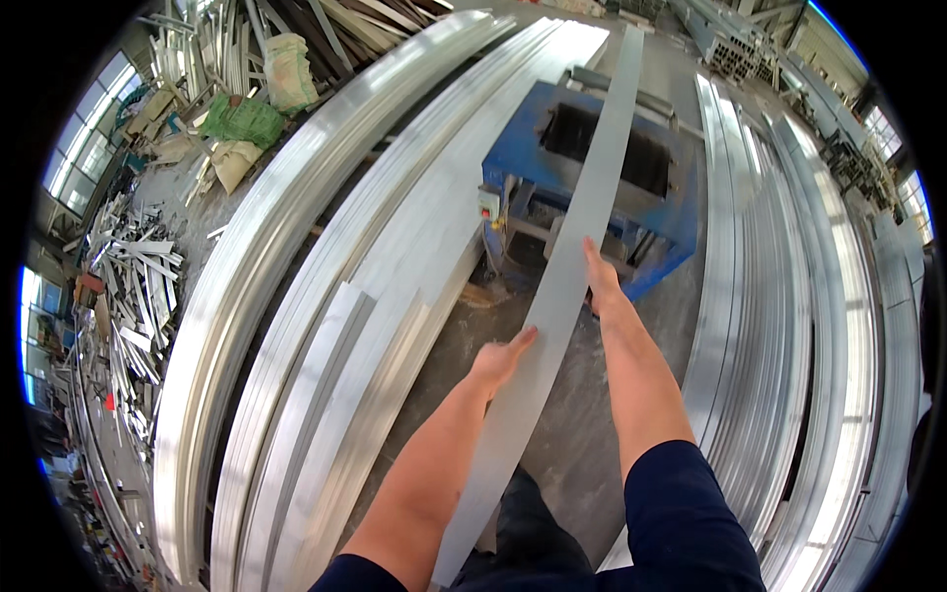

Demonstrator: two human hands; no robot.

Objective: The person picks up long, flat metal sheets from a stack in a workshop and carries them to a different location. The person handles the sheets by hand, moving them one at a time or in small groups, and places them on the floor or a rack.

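Note:
A long, flat silver metal profile (564,286) runs from beside my legs out over the blue machine (523,128) ahead. Around its left edge grips my left hand (500,362), thumb on the upper face and the other fingers hidden underneath. Farther along, my right hand (603,277) holds the opposite edge, its thumb side pointing up and its remaining fingers mostly out of sight. Beneath the profile, the machine's top has a dark rectangular opening (646,163). A small switch box (488,204) with a red button sits on its left side.
Stacked long metal profiles (296,227) lie to my left, and more stacked profiles (760,326) lie to my right. Beyond the left stacks are metal offcuts (138,266), a green sack (242,120) and a pale sack (290,74). Concrete floor (582,424) shows around my legs.

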